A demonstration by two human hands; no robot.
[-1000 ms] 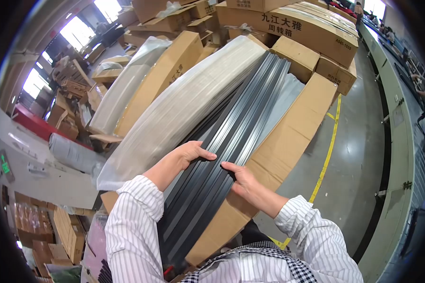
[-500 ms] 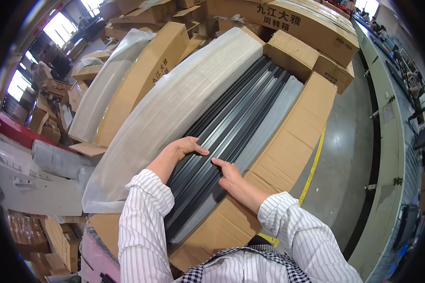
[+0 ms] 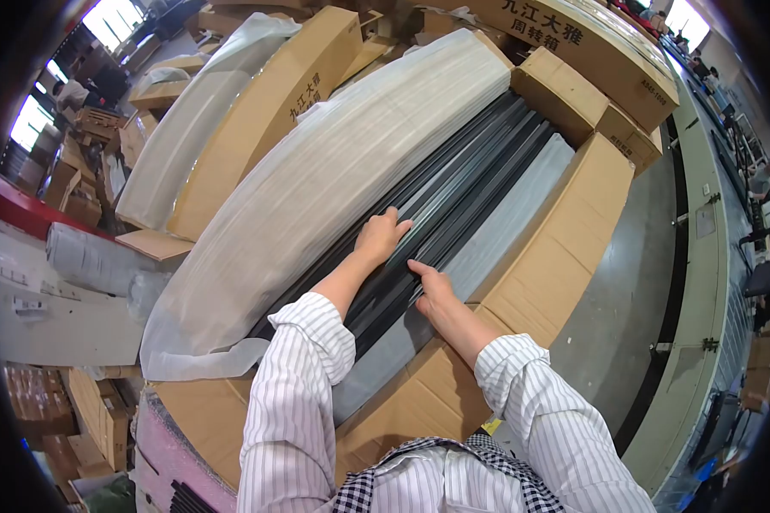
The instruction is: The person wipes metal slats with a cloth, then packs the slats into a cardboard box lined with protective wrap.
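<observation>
- Strips, long and dark [image 3: 488,168], lie in a bundle inside the open carton [image 3: 558,270], straight ahead of the person and beneath both hands.
- Their long axis runs on a slant, from near the body at lower left to the carton's far end at upper right.
- The left hand [image 3: 380,238] rests on the bundle's upper faces, thumb pointing inward, and reaches slightly farther forward than the right.
- The right hand [image 3: 439,291] is at the bundle's right side, thumb on top, with the other fingers bent down and partly hidden.
- Neither hand is spread flat; whether either one truly grips a strip I cannot tell, as the fingertips are probably tucked among dark edges.
- White wrapping [image 3: 342,162] bulges along the left of the strips, and grey sheeting [image 3: 522,218] (softly creased) lies between them and the carton's right wall.
- Compared with the earlier view, the left hand has moved farther forward along the strips, the hands are more staggered, and fewer bright strip faces show.
</observation>
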